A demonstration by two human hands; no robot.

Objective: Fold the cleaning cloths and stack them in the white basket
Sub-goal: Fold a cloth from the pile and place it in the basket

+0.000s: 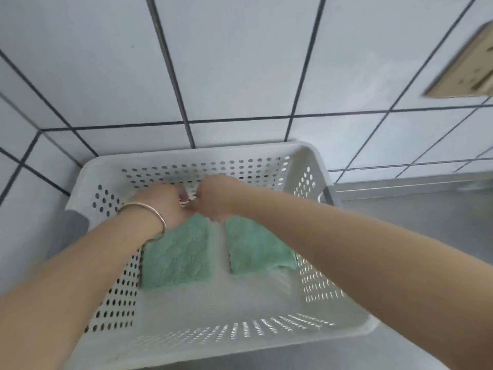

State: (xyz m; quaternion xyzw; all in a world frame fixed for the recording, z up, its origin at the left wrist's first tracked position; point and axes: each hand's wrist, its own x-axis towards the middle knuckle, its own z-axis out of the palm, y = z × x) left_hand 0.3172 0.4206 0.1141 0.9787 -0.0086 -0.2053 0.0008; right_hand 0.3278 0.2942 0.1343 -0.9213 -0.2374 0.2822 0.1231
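Both forearms reach down into the white basket point(309, 153), with the hands close together at its far side. The left hand point(160, 202), a bangle point(145, 209) on its wrist, rests over the far end of the left green cloth point(177, 259). The right hand point(214, 197) sits at the far end of the right green cloth point(254, 248). Fingers of both hands curl downward, but whether they grip the cloths cannot be told. Both cloths lie folded and flat on the basket floor, side by side, a bare strip between them. The basket stands against a tiled wall point(240, 62).
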